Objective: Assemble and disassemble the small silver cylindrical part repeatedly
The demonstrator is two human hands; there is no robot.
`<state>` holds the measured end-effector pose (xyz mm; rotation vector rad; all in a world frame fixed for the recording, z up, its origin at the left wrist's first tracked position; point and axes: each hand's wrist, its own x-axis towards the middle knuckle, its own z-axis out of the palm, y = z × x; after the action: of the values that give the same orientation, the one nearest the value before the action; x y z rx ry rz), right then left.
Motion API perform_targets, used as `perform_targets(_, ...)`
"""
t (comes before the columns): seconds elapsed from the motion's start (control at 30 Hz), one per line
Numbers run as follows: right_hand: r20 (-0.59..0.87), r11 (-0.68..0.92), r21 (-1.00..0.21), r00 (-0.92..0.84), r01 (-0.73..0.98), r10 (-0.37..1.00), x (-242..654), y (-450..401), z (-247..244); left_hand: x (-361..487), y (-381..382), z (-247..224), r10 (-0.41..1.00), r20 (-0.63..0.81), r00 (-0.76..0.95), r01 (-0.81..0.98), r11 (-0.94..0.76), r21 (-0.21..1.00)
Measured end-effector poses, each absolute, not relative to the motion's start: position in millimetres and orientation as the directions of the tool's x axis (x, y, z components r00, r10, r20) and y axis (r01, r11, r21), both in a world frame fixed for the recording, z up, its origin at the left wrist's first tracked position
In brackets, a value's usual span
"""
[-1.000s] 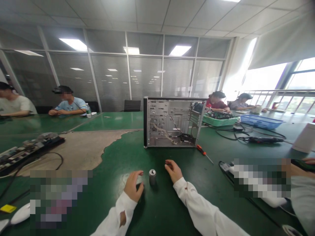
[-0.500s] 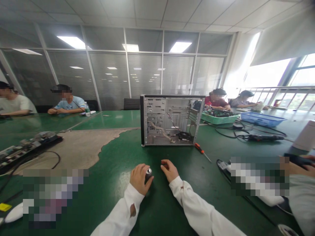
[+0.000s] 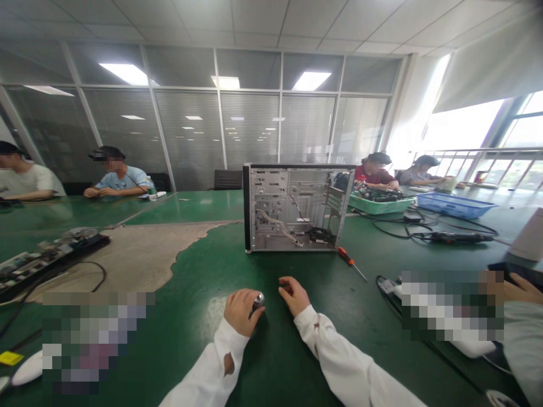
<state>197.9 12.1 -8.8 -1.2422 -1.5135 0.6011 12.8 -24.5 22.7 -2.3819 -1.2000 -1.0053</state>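
Note:
My left hand (image 3: pixel 242 312) is closed around a dark cylinder with a silver end (image 3: pixel 258 301), seen nearly end-on. Most of the cylinder is hidden by the fingers, so I cannot tell its exact kind. Just to the right, my right hand (image 3: pixel 294 296) rests near the green table top with its thumb and fingers curled together; whatever may be between them is too small to make out. Beyond both hands stands an opened computer case (image 3: pixel 297 209), with loose cables (image 3: pixel 278 225) and a black fan (image 3: pixel 320 234) inside. By its right corner lies an orange-handled screwdriver (image 3: pixel 351 263).
A green basket of parts (image 3: pixel 379 204) and a blue basket (image 3: pixel 456 207) stand at the back right. Black cables and a power strip (image 3: pixel 470 342) lie at right, beside another person's hand (image 3: pixel 520 291). A circuit board (image 3: pixel 55 254) lies at left. Several people sit around the table.
My left hand has turned slightly, and the silver end of the cylinder now points a little more to the right. My right hand has hardly moved.

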Motion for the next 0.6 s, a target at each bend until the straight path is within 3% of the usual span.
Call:
perform_targets(0.2, 0.394, 0.336, -0.850, 0.066, 0.406, 0.917, 199, 11, -7, 10, -30, 30, 0.357, 0.748, 0.559, 0.715, -0.665, -0.217)
perform_targets(0.27, 0.393, 0.336, -0.848, 0.060, 0.410, 0.918, 199, 10, -6, 10, -35, 33, 0.346, 0.743, 0.572, 0.689, -0.695, -0.207)
perform_targets(0.43, 0.394, 0.338, -0.840, 0.051, 0.424, 0.918, 197, 7, -4, 10, -47, 39, 0.407, 0.785, 0.467, 0.704, -0.709, -0.051)
perform_targets(0.6, 0.396, 0.339, -0.833, 0.044, 0.437, 0.917, 196, 6, -3, -2, -37, 50, 0.281, 0.781, 0.558, 0.658, -0.724, -0.209)
